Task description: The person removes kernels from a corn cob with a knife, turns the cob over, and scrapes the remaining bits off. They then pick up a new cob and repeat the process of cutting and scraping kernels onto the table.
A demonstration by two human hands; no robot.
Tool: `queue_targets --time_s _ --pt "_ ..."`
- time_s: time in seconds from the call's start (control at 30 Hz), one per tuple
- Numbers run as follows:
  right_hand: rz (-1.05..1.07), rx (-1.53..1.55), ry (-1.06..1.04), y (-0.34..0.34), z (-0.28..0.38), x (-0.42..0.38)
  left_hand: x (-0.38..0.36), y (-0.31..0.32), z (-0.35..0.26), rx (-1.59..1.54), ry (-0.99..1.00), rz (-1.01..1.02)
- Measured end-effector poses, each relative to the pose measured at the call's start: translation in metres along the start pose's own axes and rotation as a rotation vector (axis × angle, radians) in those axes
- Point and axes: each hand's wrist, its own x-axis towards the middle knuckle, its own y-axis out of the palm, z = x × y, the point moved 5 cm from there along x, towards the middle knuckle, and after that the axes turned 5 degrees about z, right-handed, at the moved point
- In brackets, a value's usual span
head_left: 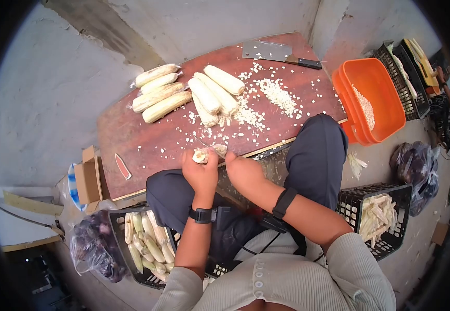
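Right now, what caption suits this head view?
Both hands hold a corn cob over a kernel-strewn board.

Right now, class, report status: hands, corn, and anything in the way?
Left hand grips pale corn cob; right hand beside it, contents hidden. Loose kernels litter reddish wooden board. Steel cleaver lies apart.

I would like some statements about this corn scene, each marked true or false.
1. The left hand holds a corn cob at the near edge of the board. True.
2. The cleaver is in the right hand. False: it lies at the far edge of the board, away from both hands.
3. The orange tub holds loose kernels. True.
4. All cobs on the board lie in one pile. False: there are two groups, wrapped cobs and bare cobs.
5. The black crate by the left knee is without cobs. False: cobs lie in it.
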Motion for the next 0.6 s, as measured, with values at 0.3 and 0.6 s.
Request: queue_targets --time_s 0.3,0.6 --pt "0.059 0.205 -0.055 0.004 -0.016 0.031 -0.002 0.000 -0.003 -0.017 0.004 -0.040" --pt "-0.056 0.618 0.038 -0.003 -0.038 0.014 0.001 -0.001 0.025 -0.095 -0.083 -0.083"
